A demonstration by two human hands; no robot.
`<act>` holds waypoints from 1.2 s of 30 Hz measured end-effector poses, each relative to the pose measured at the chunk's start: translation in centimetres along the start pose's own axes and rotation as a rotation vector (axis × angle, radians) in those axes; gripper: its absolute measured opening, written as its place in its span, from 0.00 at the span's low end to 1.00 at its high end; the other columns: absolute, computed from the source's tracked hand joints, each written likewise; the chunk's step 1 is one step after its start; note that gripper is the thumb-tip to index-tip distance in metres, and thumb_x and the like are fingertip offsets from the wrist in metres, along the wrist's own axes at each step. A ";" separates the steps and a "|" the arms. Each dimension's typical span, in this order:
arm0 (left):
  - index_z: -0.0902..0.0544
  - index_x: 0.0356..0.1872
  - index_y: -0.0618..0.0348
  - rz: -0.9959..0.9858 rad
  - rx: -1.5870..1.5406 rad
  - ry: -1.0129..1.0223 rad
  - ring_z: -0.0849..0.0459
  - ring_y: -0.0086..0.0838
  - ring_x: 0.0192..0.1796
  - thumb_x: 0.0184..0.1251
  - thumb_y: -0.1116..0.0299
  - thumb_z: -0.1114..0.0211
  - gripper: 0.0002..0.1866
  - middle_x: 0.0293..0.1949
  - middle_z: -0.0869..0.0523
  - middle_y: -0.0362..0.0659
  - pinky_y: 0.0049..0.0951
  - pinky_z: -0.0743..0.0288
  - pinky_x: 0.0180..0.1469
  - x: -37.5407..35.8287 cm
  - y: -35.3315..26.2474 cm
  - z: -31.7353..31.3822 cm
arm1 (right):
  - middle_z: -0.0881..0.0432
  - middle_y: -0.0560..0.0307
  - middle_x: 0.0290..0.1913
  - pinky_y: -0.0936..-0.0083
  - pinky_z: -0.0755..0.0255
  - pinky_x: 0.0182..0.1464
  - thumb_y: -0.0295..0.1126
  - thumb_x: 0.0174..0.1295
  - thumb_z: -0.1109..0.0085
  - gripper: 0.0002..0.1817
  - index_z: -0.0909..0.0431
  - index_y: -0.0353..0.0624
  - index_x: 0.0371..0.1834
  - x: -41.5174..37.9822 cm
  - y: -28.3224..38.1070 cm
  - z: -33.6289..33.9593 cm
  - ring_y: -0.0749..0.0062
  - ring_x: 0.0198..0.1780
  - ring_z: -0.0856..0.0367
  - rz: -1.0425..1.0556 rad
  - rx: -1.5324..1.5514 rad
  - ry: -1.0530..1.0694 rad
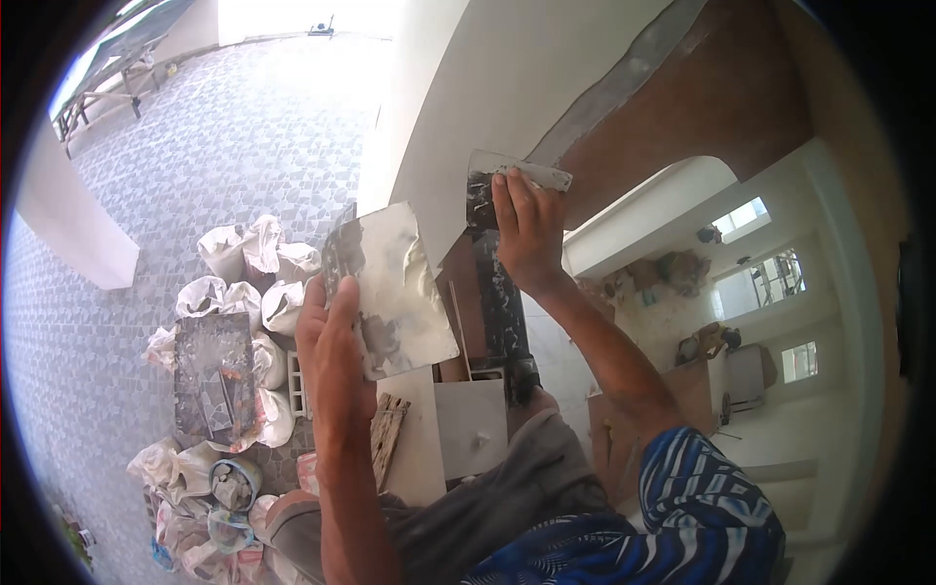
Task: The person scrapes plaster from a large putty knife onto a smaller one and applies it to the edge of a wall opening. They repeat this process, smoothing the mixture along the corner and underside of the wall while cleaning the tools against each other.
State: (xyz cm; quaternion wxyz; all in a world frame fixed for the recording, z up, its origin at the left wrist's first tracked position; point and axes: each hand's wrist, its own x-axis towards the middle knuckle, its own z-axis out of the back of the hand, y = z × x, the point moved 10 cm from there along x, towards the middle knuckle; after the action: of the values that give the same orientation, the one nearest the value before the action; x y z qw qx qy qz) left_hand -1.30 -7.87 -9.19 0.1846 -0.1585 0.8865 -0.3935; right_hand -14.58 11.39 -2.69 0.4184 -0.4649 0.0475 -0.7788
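My left hand (336, 336) grips a flat rectangular board (395, 292) by its left edge, the thumb on its face. Pale plaster is smeared over the board, with a thicker ridge near its right side. Higher up and to the right, my right hand (528, 219) is closed on a wide flat scraper (483, 200), fingers pressed on its plaster-stained blade. The scraper is at the lower edge of a white wall (458, 127). Above and right of it, a grey plaster strip (624, 78) borders a brown surface (702, 107).
White sacks (222, 253) stand on the patterned tile floor (263, 127) at lower left, around a dirty tray (210, 375). A bucket (236, 483) of rubble is below. Under me are a dark plank (499, 302) and a grey block (470, 419). A person (709, 341) is in the room at right.
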 end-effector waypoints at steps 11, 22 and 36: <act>0.42 0.78 0.79 -0.004 0.004 -0.041 0.14 0.27 0.55 0.82 0.67 0.40 0.35 0.59 0.16 0.52 0.25 0.18 0.55 -1.1 -0.4 -0.4 | 0.27 0.39 0.69 0.52 0.29 0.64 0.24 0.71 0.43 0.25 0.27 0.30 0.71 -6.0 3.3 -5.0 0.50 0.67 0.25 0.016 0.097 0.098; 0.31 0.71 0.74 -0.088 0.030 -0.084 0.13 0.26 0.51 0.83 0.69 0.44 0.24 0.56 0.15 0.51 0.26 0.16 0.52 -2.3 -2.3 -0.1 | 0.18 0.48 0.52 0.64 0.26 0.59 0.22 0.70 0.43 0.17 0.21 0.33 0.61 -12.6 4.8 -4.8 0.65 0.54 0.20 -0.429 0.756 0.502; 0.32 0.71 0.75 0.145 -0.062 -0.045 0.13 0.26 0.48 0.83 0.67 0.43 0.25 0.55 0.16 0.49 0.26 0.17 0.48 -0.7 4.7 -0.9 | 0.20 0.43 0.68 0.69 0.23 0.59 0.30 0.80 0.47 0.22 0.28 0.39 0.75 -3.5 3.3 8.8 0.69 0.55 0.17 -0.413 1.383 0.316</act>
State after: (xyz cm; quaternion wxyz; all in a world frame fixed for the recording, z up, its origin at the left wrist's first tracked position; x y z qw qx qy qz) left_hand -1.74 -4.00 -12.03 0.2277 -0.1083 0.9031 -0.3477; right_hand -5.06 14.46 -1.64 0.4491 0.0231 -0.4832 -0.7512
